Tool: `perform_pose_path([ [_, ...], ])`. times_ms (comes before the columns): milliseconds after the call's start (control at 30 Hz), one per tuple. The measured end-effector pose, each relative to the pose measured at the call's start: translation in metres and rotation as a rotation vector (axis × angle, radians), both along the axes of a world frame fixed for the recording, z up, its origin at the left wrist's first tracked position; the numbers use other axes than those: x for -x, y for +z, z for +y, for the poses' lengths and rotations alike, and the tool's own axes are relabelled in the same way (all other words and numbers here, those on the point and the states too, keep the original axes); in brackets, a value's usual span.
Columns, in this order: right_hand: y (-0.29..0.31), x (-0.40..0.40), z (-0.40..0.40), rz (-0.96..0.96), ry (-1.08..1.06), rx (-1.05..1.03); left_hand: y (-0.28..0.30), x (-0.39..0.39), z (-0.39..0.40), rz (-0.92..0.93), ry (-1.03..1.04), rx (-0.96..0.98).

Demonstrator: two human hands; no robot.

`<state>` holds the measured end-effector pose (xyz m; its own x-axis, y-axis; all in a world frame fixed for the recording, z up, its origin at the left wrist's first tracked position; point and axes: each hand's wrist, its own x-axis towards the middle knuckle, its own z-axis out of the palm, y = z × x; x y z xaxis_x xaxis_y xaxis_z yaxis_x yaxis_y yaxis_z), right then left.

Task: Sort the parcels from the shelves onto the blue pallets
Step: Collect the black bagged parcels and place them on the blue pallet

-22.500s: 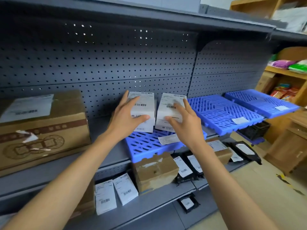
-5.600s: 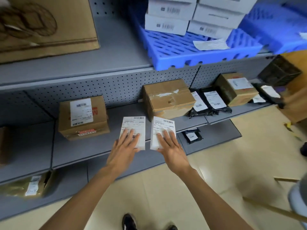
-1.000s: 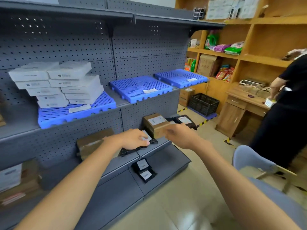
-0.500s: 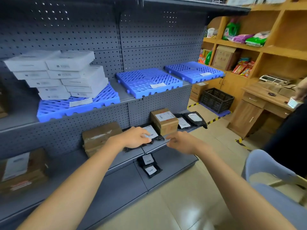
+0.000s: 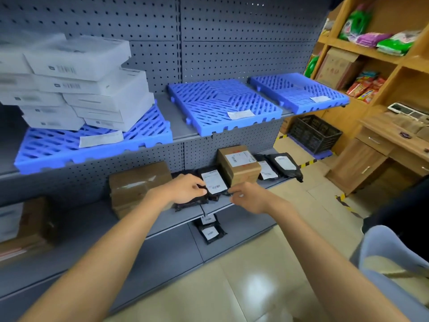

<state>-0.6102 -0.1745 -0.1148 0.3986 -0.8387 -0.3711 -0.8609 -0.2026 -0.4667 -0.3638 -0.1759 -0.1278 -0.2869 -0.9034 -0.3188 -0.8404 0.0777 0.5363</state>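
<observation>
Head view showed white boxes (image 5: 76, 82) already stacked on the left pallet (image 5: 92, 147), two pallets (image 5: 222, 105) bare, while both hands, left hand (image 5: 185, 189) and right hand (image 5: 249, 197), pinched a black mailer (image 5: 212, 182) on the lower shelf (image 5: 92, 219).

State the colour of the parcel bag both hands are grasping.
Black, with a white label; the soft parcel bag shows best in the head view.

Left hand (image 5: 183, 190) hides part of black parcel (image 5: 189, 201).
</observation>
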Motion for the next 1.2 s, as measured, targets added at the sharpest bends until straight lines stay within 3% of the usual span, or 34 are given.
perform_pose_path([
  [333, -0.044, 0.024, -0.068, 0.016, 0.089, -0.075, -0.051, 0.022, -0.05, -0.018, 0.098, -0.062],
  [833, -0.124, 0.041, -0.154, 0.062, 0.311, -0.042, -0.106, 0.059, -0.058, 0.043, 0.461, -0.003],
  [1200, -0.192, 0.036, -0.177, 0.087, 0.279, 0.076, -0.178, 0.049, -0.072, -0.127, 0.468, 0.049],
])
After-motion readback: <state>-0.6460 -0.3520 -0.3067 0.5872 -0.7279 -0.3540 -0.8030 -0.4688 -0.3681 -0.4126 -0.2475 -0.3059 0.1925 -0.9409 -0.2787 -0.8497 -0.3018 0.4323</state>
